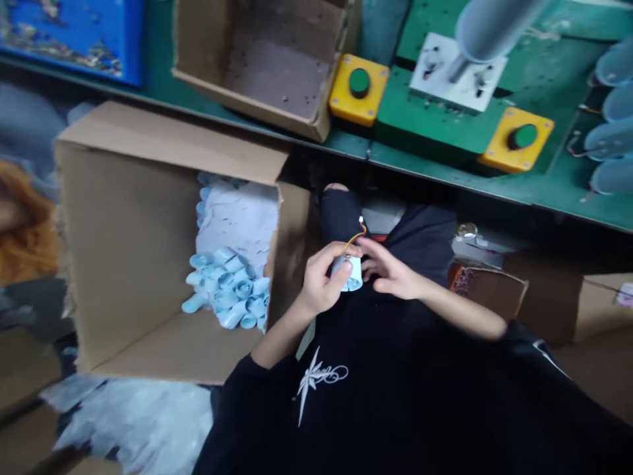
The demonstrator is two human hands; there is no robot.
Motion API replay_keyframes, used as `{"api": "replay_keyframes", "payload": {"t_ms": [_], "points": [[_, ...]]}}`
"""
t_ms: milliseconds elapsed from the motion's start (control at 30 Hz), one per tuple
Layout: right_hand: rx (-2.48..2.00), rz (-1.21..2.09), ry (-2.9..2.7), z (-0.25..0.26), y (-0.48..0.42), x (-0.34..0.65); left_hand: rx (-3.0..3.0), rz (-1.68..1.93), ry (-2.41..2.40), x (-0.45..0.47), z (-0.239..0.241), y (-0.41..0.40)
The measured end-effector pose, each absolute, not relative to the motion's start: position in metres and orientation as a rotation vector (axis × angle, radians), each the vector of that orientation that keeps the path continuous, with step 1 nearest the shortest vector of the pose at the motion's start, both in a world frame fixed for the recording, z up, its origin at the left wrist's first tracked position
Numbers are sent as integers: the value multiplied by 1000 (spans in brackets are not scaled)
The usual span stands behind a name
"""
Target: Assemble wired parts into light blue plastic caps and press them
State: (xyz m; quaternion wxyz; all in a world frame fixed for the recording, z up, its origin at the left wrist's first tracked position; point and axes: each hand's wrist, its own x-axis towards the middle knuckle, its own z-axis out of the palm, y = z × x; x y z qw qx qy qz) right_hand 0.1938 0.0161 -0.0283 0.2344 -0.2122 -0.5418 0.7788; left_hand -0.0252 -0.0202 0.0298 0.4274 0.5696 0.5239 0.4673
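Note:
My left hand (321, 277) is closed around a small light-blue plastic housing (355, 280), held low over my lap. Its open end faces toward me. From its far side a thin red and yellow wire (355, 236) rises to a small white connector (361, 220). My right hand (390, 269) is just to the right of the housing, its index finger and thumb apart. Its other fingers curl close to the part, and I cannot tell whether they touch it.
A large cardboard box (128, 251) on the left holds many light-blue housings (232, 290). Ahead, the green bench (558, 175) carries a cardboard box (252, 95), two yellow button boxes (359, 89), a metal fixture (457, 72) under a grey cylinder, and several pale-blue cylinders (610, 142).

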Motion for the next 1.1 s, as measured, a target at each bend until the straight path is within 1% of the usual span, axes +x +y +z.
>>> {"api": "replay_keyframes", "payload": {"t_ms": [100, 200, 300, 400, 467, 600, 800, 1000, 1100], "points": [[-665, 2189, -1302, -35, 11, 202, 1504, 1221, 1295, 7, 27, -14], [-762, 2195, -1202, -39, 11, 219, 1428, 1240, 1435, 8, 18, -11], [-730, 2204, -1055, -38, 13, 238, 1438, 1194, 1553, 3, 14, -7], [-674, 2223, -1014, -33, 16, 248, 1515, 1114, 1495, 4, 19, -4], [-724, 2125, -1110, -30, 19, 249, 1570, 1090, 1472, 6, 24, -3], [-774, 1807, -1299, -30, 18, 246, 1600, 1094, 1514, 7, 30, -4], [-896, 1511, -1455, -32, 13, 246, 1584, 978, 1445, 10, 34, -8], [-921, 1247, -1688, -26, 18, 246, 1892, 997, 1441, 20, 44, -6], [-916, 1176, -1722, -25, 19, 244, 2104, 990, 1397, 21, 44, -5]]}}
